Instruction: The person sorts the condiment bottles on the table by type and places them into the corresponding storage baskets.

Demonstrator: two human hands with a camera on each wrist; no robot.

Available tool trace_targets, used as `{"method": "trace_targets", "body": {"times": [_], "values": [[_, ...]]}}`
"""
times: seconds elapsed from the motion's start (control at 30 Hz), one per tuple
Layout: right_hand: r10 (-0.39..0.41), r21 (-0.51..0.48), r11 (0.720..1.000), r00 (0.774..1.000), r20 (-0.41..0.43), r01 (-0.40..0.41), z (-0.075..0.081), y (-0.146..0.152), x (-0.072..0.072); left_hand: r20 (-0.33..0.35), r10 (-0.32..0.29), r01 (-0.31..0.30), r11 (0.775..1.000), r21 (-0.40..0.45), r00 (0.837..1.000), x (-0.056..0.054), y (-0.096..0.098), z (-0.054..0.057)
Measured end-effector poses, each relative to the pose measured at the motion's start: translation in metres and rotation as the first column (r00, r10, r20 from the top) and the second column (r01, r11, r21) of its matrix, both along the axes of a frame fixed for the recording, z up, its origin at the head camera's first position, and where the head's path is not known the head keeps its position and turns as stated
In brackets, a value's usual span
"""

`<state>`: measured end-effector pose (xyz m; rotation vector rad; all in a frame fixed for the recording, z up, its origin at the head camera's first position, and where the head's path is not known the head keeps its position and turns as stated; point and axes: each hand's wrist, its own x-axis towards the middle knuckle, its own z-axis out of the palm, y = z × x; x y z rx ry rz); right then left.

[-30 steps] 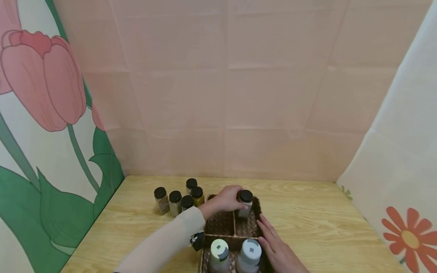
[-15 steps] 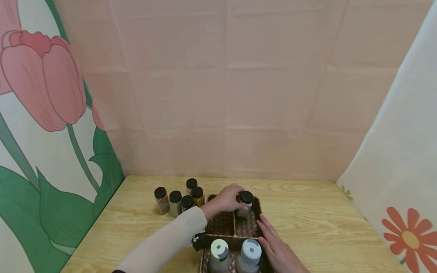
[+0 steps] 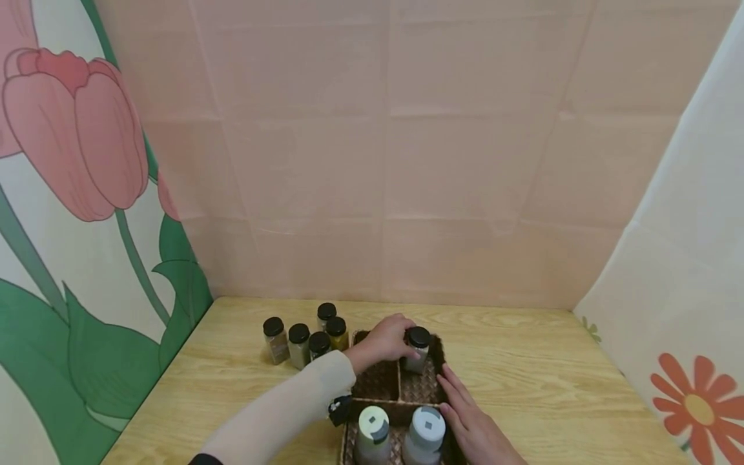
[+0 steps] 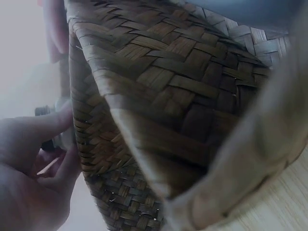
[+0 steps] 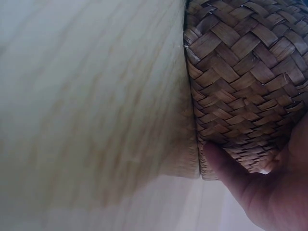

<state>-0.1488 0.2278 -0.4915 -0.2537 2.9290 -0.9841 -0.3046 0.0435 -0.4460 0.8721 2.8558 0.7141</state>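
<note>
In the head view my left hand [image 3: 385,339] pinches a small jar [image 3: 417,360] with a black lid between thumb and fingers. The jar stands upright in the far right compartment of a brown woven basket [image 3: 398,409], close to its bottom. My right hand [image 3: 473,420] lies along the basket's right outer side, fingers nearly straight. From the right wrist, the thumb [image 5: 226,166] rests against the woven outer wall [image 5: 245,82]. The left wrist view shows the left hand [image 4: 36,168] on the jar, partly hidden behind the basket wall [image 4: 159,62].
Several black-lidded jars [image 3: 299,349] stand on the wooden table [image 3: 523,361] left of the basket. Two larger bottles with pale tops, one greenish [image 3: 373,426] and one white [image 3: 427,429], stand in the near compartment. A pink cloth [image 3: 383,161] hangs behind the table.
The jar in my left hand has sunk very slightly in the far right compartment. My right hand has stayed in place on the basket's side.
</note>
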Motion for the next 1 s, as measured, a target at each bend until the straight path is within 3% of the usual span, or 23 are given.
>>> {"method": "trace_targets", "body": {"times": [0.47, 0.73, 1.0], "values": [[-0.007, -0.005, 1.000, 1.000, 0.015, 0.007, -0.001, 0.001, -0.001, 0.005, 0.054, -0.053, 0.997, -0.056, 0.999, 0.008, 0.007, 0.001], [-0.016, 0.002, 1.000, 1.000, 0.003, 0.016, 0.000, -0.001, -0.001, -0.012, 0.032, -0.033, 0.996, -0.078, 0.999, 0.012, 0.008, 0.008], [-0.022, 0.006, 1.000, 0.999, 0.034, 0.021, -0.002, 0.000, -0.003, 0.014, 0.047, -0.046, 0.995, -0.087, 0.999, 0.015, 0.005, 0.011]]}}
